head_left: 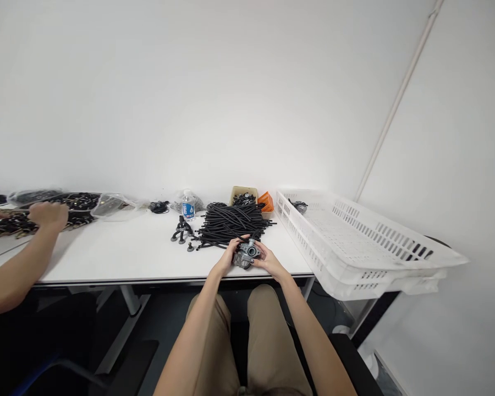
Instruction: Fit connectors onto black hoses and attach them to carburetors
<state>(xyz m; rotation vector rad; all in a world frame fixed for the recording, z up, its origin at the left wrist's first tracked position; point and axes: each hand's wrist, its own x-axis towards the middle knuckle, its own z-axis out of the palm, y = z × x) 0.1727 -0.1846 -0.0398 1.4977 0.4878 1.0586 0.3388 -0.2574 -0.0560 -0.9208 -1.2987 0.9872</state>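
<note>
A grey metal carburetor (246, 254) is between my two hands, just above the table's front edge. My left hand (227, 256) is closed around its left side. From the right, my right hand (270, 262) grips the other side, its thumb near the front. The round bore of the carburetor faces up toward me. Right behind it lies a pile of black rubber hoses (231, 223), cut to similar lengths. To the left of the pile are several black rubber parts with round ends (182, 228), and a single small one (190, 247) stands apart.
A large white plastic crate (334, 258) stands at the right, with another carburetor (299, 206) in its far left corner. Behind the hoses are a beige bin (232, 193) of small parts and an orange basket (266, 201). A water bottle (188, 206) stands left; a co-worker's arm (25, 264) reaches over parts.
</note>
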